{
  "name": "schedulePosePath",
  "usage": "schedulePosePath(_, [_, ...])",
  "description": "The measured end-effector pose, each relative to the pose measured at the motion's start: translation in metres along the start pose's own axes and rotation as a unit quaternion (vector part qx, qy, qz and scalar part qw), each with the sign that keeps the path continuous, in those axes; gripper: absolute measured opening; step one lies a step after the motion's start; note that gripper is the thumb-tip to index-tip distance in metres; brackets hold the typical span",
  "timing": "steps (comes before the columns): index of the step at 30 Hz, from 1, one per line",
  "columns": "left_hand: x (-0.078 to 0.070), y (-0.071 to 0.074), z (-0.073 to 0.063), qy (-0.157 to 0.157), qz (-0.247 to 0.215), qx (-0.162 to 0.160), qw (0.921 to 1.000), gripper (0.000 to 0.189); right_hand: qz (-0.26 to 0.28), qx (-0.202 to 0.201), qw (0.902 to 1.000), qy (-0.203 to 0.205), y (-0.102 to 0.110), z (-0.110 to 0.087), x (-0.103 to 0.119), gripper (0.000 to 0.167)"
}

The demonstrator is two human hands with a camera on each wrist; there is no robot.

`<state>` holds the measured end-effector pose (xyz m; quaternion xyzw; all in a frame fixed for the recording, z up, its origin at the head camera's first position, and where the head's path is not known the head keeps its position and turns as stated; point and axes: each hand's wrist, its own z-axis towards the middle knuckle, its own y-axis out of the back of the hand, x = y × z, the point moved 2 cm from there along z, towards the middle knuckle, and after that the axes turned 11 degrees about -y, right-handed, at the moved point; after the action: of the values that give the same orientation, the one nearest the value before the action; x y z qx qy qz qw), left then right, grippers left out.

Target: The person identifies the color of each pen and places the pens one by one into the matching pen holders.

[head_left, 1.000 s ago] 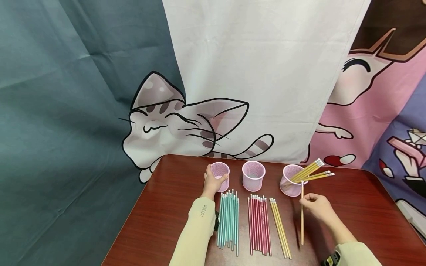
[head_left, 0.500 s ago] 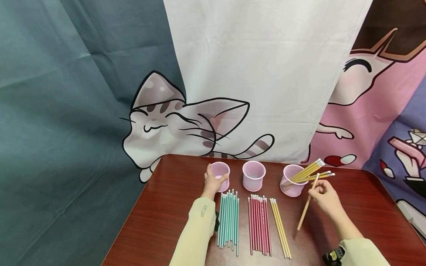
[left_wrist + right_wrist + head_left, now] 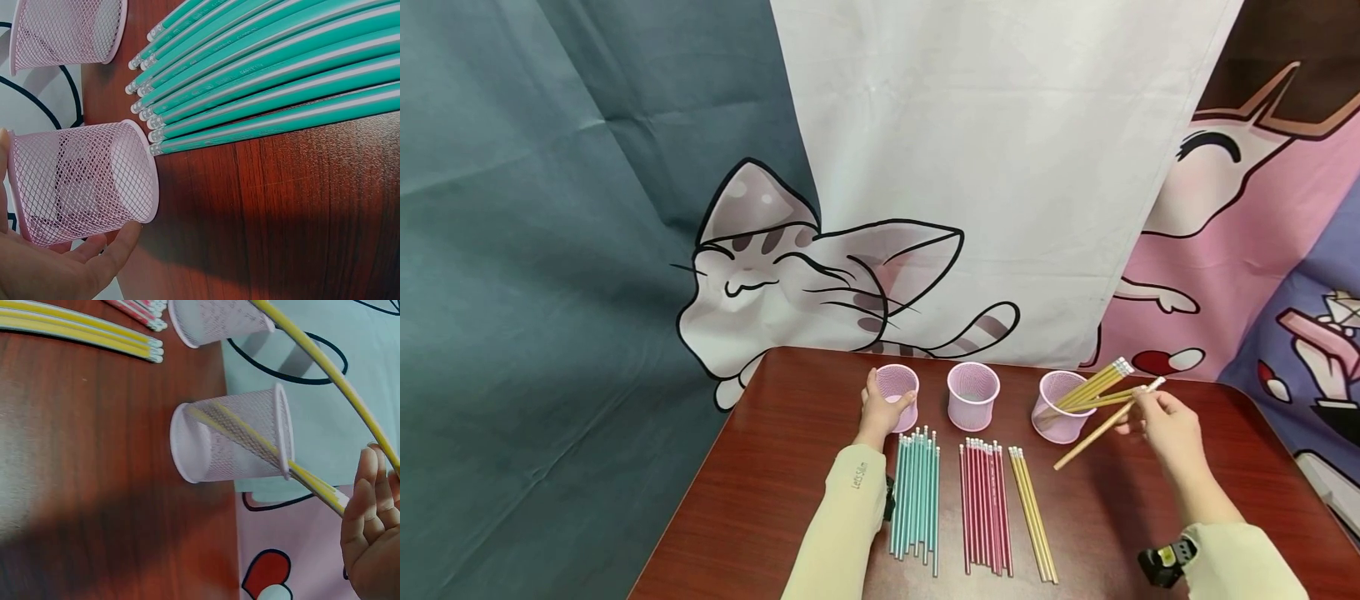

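Green pencils (image 3: 915, 496), red pencils (image 3: 983, 508) and yellow pencils (image 3: 1033, 517) are laid on the bench (image 3: 760, 500) near the middle cup (image 3: 972, 411); leaning pencils (image 3: 1093, 385) are held in the right cup (image 3: 1054, 423), beside which a tilted pencil (image 3: 1097, 436) is pinched by the right hand's (image 3: 1168, 429) fingers. The left cup (image 3: 87, 178) is gripped by the left hand (image 3: 878, 410).

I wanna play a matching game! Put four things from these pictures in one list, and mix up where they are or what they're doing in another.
Things
1. Left hand
2. Right hand
3. Red pencils
4. Middle cup

Matches
A. Lying between teal pencils and flat yellow pencils
B. Has no pencils inside
C. Holding the left cup
D. Holding a single yellow pencil

Pairs: 1-C, 2-D, 3-A, 4-B
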<state>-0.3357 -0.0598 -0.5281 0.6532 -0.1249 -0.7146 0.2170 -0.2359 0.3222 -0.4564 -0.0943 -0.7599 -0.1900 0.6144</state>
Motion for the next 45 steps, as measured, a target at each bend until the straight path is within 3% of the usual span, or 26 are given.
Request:
schedulePosePath(8, [0.003, -0.001, 0.002, 0.002, -0.001, 0.000, 1.0000, 0.091, 0.016, -0.049, 0.9987, -0.002, 0.008, 0.000, 0.014, 0.021])
schedulePosePath(13, [0.003, -0.002, 0.002, 0.002, 0.001, 0.002, 1.0000, 0.091, 0.081, -0.064, 0.9946, 0.011, 0.011, 0.001, 0.018, 0.015])
schedulePosePath(18, [0.002, -0.002, 0.002, 0.005, -0.002, 0.005, 1.0000, 0.090, 0.179, -0.093, 0.9793, 0.018, 0.011, 0.004, 0.019, 0.005])
schedulePosePath(20, [0.002, -0.002, 0.002, 0.008, -0.003, 0.006, 0.9999, 0.090, 0.185, -0.107, 0.9767, 0.019, 0.011, 0.005, 0.018, 0.008])
schedulePosePath(25, [0.002, -0.002, 0.001, 0.008, -0.004, 0.005, 0.9999, 0.090, 0.134, -0.130, 0.9823, 0.010, 0.011, 0.007, 0.012, 0.024])
schedulePosePath(30, [0.003, -0.002, 0.001, 0.008, -0.001, 0.004, 1.0000, 0.090, 0.043, -0.160, 0.9862, -0.001, 0.011, 0.008, 0.005, 0.044])
schedulePosePath(33, [0.003, -0.002, 0.001, 0.005, -0.001, 0.002, 1.0000, 0.090, -0.013, -0.169, 0.9854, 0.005, 0.010, 0.008, 0.003, 0.044])
schedulePosePath(37, [0.004, -0.002, 0.002, 0.004, -0.003, 0.003, 1.0000, 0.090, -0.083, -0.171, 0.9816, 0.019, 0.007, 0.007, 0.002, 0.036])
schedulePosePath(41, [0.004, -0.002, 0.002, 0.004, -0.001, 0.002, 1.0000, 0.090, -0.160, -0.172, 0.9715, 0.027, 0.006, 0.008, 0.000, 0.041])
schedulePosePath(45, [0.005, -0.002, 0.002, 0.005, 0.003, 0.002, 1.0000, 0.090, -0.194, -0.174, 0.9651, 0.030, 0.005, 0.008, 0.000, 0.043])
